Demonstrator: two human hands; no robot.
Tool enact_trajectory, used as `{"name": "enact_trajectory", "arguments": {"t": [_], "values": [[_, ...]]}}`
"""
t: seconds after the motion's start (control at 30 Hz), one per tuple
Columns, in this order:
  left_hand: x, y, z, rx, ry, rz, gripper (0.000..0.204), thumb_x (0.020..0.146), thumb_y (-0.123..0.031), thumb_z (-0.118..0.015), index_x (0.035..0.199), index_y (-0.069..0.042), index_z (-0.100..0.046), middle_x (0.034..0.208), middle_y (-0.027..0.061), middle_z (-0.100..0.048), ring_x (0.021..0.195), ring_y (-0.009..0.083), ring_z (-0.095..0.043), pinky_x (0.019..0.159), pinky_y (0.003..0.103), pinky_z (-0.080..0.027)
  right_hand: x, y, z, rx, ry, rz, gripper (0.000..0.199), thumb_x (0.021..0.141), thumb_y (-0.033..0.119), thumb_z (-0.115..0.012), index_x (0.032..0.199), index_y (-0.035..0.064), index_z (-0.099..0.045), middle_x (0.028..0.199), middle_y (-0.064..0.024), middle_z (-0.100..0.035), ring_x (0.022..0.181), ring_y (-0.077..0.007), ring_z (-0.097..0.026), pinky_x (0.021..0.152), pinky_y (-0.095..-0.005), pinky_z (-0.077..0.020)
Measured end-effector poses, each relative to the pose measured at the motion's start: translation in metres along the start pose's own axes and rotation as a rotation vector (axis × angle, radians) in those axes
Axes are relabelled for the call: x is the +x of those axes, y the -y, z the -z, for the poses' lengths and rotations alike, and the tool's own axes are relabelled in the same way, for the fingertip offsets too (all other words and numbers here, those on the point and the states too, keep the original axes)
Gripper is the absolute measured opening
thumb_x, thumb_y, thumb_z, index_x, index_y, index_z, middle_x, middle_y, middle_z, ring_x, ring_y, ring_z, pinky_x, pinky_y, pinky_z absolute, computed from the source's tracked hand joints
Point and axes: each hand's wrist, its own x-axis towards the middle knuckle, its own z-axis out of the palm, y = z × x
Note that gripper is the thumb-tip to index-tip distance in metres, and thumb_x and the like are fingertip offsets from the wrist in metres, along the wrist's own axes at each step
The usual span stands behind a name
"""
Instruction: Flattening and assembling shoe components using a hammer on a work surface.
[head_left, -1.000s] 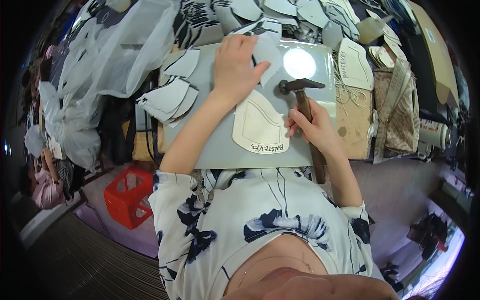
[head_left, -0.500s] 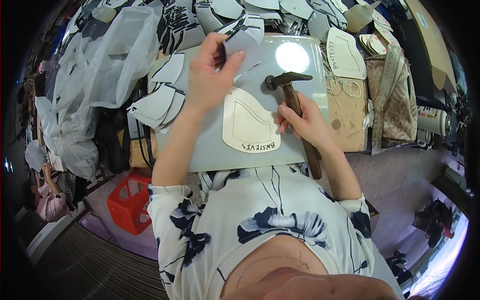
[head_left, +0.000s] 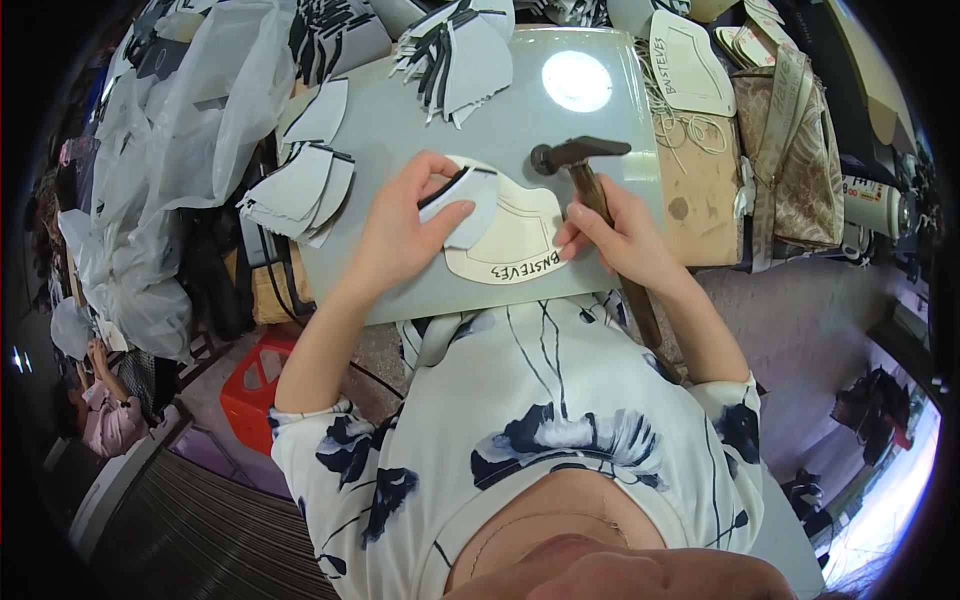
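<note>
My left hand (head_left: pixel 410 225) grips a pale grey cut piece with a black edge (head_left: pixel 465 210) and lays it over the left part of a cream card pattern (head_left: pixel 520 240) that lies flat on the grey work board (head_left: pixel 400 130). My right hand (head_left: pixel 620 235) holds the wooden handle of a hammer (head_left: pixel 585 165), while its fingertips press on the pattern's right edge. The hammer's dark metal head lies just above the pattern.
Stacks of grey and black cut pieces (head_left: pixel 455 50) lie at the board's top, and more (head_left: pixel 300 190) fan out at its left edge. A second cream pattern (head_left: pixel 685 65), a brown board (head_left: pixel 700 170), a patterned bag (head_left: pixel 795 140), clear plastic bags (head_left: pixel 190 120) and a red crate (head_left: pixel 255 385) surround it.
My left hand reached up to the stack at the board's top, took a grey piece and brought it down onto the pattern. My right hand stayed on the hammer.
</note>
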Motion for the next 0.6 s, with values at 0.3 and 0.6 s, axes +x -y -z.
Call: {"name": "enact_trajectory", "arguments": {"t": [0.3, 0.6], "values": [[-0.019, 0.002, 0.006, -0.141, 0.076, 0.012, 0.035, 0.081, -0.008, -0.071, 0.114, -0.003, -0.06, 0.093, 0.0081, -0.069, 0.087, 0.0134, -0.064, 0.082, 0.028, -0.048, 0.026, 0.014, 0.008, -0.019, 0.028, 0.035, 0.018, 0.101, 0.022, -0.049, 0.103, 0.0042, -0.048, 0.088, -0.008, -0.069, 0.078, -0.0118, -0.071, 0.04, -0.0181, -0.0364], [0.011, -0.021, -0.012, 0.053, 0.357, -0.065, 0.05, 0.075, -0.008, -0.074, 0.12, -0.003, -0.053, 0.093, 0.0098, -0.069, 0.089, 0.0173, -0.067, 0.083, 0.03, -0.049, 0.03, 0.017, 0.01, -0.01, 0.037, 0.043, 0.02, 0.101, 0.022, -0.049, 0.1, 0.0022, -0.048, 0.089, -0.0096, -0.069, 0.079, -0.0127, -0.071, 0.04, -0.0192, -0.038]]}}
